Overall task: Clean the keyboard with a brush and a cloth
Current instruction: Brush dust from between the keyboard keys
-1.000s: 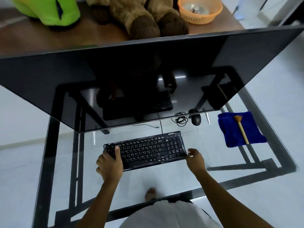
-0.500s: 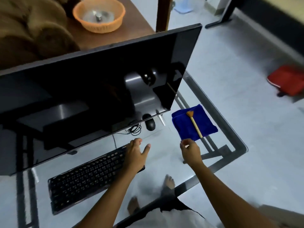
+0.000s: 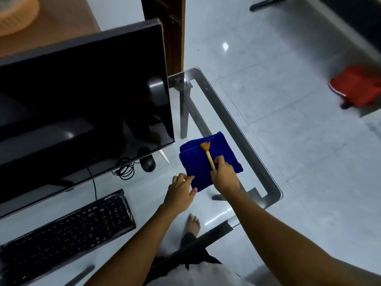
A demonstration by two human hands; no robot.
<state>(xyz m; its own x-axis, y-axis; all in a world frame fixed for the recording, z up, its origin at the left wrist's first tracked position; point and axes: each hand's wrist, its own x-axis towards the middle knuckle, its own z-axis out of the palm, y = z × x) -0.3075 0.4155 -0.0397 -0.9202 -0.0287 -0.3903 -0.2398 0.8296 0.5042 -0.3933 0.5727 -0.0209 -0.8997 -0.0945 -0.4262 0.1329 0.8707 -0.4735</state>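
The brush [image 3: 208,154] lies on the folded blue cloth [image 3: 224,162] near the desk [image 3: 237,129] corner. The right hand [image 3: 224,175] fingers pinch its handle; the left hand [image 3: 181,193] fingers are spread at the cloth edge. Risk: lifting may drag the cloth off the glass. The keyboard [image 3: 68,228] logo appears illegible.
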